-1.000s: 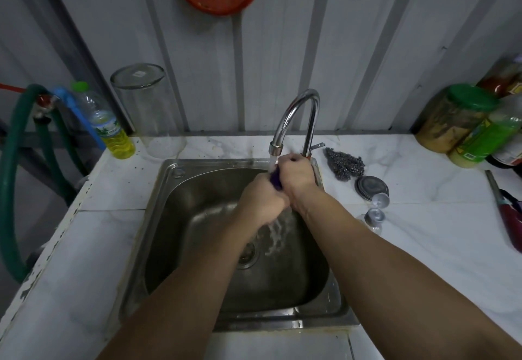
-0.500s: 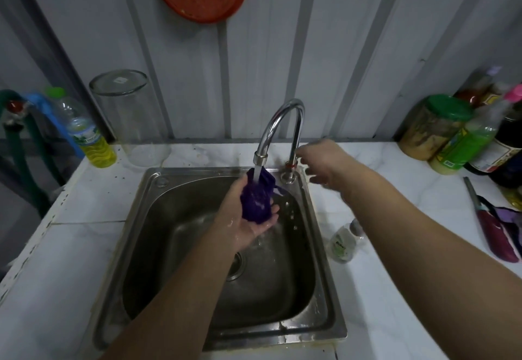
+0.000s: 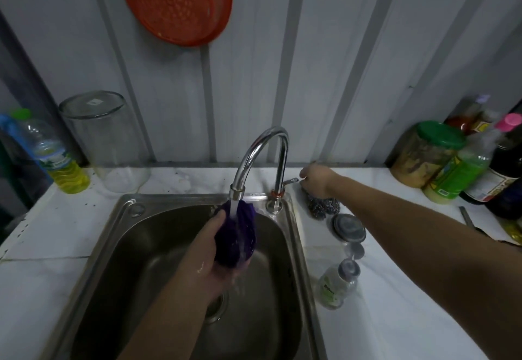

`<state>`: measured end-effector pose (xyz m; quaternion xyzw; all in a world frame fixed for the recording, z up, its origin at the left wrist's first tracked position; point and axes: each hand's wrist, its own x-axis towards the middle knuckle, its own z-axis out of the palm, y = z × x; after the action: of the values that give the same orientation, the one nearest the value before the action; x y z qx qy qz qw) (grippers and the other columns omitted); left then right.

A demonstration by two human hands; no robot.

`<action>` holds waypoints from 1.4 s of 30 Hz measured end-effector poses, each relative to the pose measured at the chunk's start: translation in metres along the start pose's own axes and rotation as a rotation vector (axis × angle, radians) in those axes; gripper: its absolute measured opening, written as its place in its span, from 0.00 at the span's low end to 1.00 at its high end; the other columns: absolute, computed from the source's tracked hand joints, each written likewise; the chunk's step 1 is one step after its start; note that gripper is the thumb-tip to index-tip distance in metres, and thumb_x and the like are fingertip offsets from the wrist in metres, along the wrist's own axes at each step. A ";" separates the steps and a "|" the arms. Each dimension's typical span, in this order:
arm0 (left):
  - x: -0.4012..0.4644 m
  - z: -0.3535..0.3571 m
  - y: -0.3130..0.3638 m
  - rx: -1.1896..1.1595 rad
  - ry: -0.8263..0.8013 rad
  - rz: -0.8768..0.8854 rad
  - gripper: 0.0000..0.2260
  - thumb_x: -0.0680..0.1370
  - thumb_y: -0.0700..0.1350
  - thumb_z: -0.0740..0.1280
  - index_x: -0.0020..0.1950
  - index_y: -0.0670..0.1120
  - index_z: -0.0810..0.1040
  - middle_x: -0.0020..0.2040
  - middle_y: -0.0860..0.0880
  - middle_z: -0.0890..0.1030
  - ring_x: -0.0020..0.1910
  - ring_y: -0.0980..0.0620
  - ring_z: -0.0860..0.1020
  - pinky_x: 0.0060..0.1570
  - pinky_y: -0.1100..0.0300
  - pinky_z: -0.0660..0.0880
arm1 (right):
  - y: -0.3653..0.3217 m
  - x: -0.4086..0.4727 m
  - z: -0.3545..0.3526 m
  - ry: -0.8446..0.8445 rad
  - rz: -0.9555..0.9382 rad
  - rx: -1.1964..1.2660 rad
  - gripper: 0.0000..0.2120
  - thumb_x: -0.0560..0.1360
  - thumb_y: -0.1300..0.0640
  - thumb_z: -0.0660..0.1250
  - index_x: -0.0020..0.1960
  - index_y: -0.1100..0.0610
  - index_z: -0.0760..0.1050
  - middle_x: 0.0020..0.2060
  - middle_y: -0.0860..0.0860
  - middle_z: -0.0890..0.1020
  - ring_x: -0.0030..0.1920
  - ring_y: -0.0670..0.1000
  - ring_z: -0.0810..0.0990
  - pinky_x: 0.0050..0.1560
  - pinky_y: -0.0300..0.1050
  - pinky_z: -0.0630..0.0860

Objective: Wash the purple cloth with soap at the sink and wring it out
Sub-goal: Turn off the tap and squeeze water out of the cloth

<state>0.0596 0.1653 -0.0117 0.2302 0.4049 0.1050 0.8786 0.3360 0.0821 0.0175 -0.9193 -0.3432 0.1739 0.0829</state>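
The purple cloth point(image 3: 238, 235) is bunched up under the running tap point(image 3: 261, 159), over the steel sink point(image 3: 299, 249). My left hand point(image 3: 210, 255) cups and grips the cloth from below and from the left, wet with water. My right hand point(image 3: 317, 179) is at the tap's small lever point(image 3: 291, 181) behind the sink's right corner, fingertips on the lever. Water streams from the spout onto the cloth. A small clear soap bottle point(image 3: 336, 283) stands on the counter to the right of the sink.
A steel scourer point(image 3: 323, 205), a round metal lid point(image 3: 348, 228) and a small cap lie right of the sink. Jars and bottles point(image 3: 440, 159) crowd the far right. A glass jar point(image 3: 104, 139) and a yellow-liquid bottle point(image 3: 56, 159) stand at the left. An orange basket point(image 3: 175, 1) hangs on the wall.
My right hand left the cloth and moved right and back to the tap lever. My left hand stayed under the stream, holding the cloth alone.
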 end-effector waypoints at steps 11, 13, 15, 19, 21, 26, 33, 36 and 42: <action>0.005 0.010 0.000 -0.045 0.024 0.060 0.20 0.76 0.52 0.73 0.66 0.48 0.77 0.63 0.39 0.80 0.60 0.35 0.79 0.49 0.44 0.82 | 0.006 0.041 0.025 -0.031 0.162 0.433 0.13 0.78 0.66 0.62 0.59 0.68 0.79 0.43 0.58 0.81 0.41 0.55 0.80 0.48 0.46 0.81; 0.005 0.016 0.001 -0.025 0.031 0.068 0.17 0.77 0.52 0.72 0.64 0.48 0.78 0.62 0.39 0.81 0.59 0.36 0.80 0.51 0.43 0.81 | 0.004 0.042 0.025 -0.043 0.170 0.449 0.13 0.78 0.67 0.62 0.60 0.69 0.78 0.45 0.58 0.81 0.42 0.55 0.80 0.50 0.48 0.82; 0.005 0.018 0.002 -0.020 0.037 0.064 0.17 0.78 0.51 0.71 0.64 0.48 0.77 0.61 0.39 0.80 0.59 0.36 0.80 0.51 0.43 0.81 | 0.003 0.042 0.024 -0.049 0.173 0.458 0.14 0.78 0.68 0.62 0.61 0.70 0.77 0.46 0.59 0.80 0.43 0.56 0.80 0.52 0.49 0.82; 0.008 0.018 0.003 -0.001 0.029 0.045 0.20 0.77 0.52 0.71 0.67 0.49 0.75 0.63 0.39 0.79 0.59 0.35 0.79 0.51 0.41 0.81 | 0.002 0.043 0.024 -0.056 0.184 0.483 0.15 0.77 0.69 0.63 0.62 0.71 0.77 0.46 0.60 0.81 0.44 0.56 0.80 0.53 0.50 0.82; 0.008 0.019 0.004 0.003 0.020 0.046 0.19 0.78 0.52 0.71 0.66 0.49 0.75 0.62 0.39 0.79 0.59 0.35 0.79 0.52 0.41 0.81 | 0.001 0.041 0.024 -0.051 0.182 0.471 0.15 0.77 0.69 0.63 0.62 0.71 0.76 0.48 0.63 0.82 0.44 0.56 0.80 0.54 0.52 0.82; 0.010 0.017 0.006 -0.020 -0.003 0.033 0.21 0.76 0.53 0.72 0.67 0.49 0.75 0.63 0.39 0.80 0.60 0.36 0.80 0.55 0.41 0.81 | -0.003 0.038 0.024 -0.041 0.182 0.466 0.15 0.77 0.68 0.62 0.62 0.72 0.76 0.45 0.61 0.80 0.41 0.55 0.80 0.46 0.49 0.82; 0.010 0.017 0.009 -0.022 -0.019 0.033 0.19 0.78 0.51 0.71 0.68 0.50 0.76 0.64 0.41 0.80 0.60 0.38 0.80 0.55 0.41 0.81 | -0.026 0.027 0.017 -0.022 0.105 0.325 0.13 0.76 0.68 0.62 0.57 0.72 0.78 0.48 0.63 0.83 0.45 0.60 0.81 0.57 0.61 0.81; 0.011 0.013 0.008 -0.036 -0.033 0.038 0.21 0.77 0.52 0.72 0.68 0.49 0.76 0.63 0.41 0.82 0.60 0.38 0.80 0.55 0.41 0.80 | -0.043 0.013 0.008 -0.077 0.028 0.280 0.12 0.78 0.66 0.61 0.58 0.70 0.76 0.44 0.59 0.82 0.43 0.57 0.81 0.55 0.60 0.81; 0.008 0.005 0.008 -0.067 -0.050 0.026 0.23 0.75 0.53 0.73 0.69 0.49 0.75 0.64 0.41 0.81 0.62 0.37 0.80 0.58 0.40 0.79 | -0.045 -0.013 -0.005 -0.273 -0.087 0.268 0.24 0.79 0.60 0.65 0.74 0.59 0.68 0.68 0.60 0.75 0.64 0.60 0.75 0.67 0.60 0.74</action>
<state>0.0687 0.1733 -0.0100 0.2084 0.3761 0.1243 0.8942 0.3021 0.1071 0.0372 -0.8523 -0.3643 0.3374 0.1644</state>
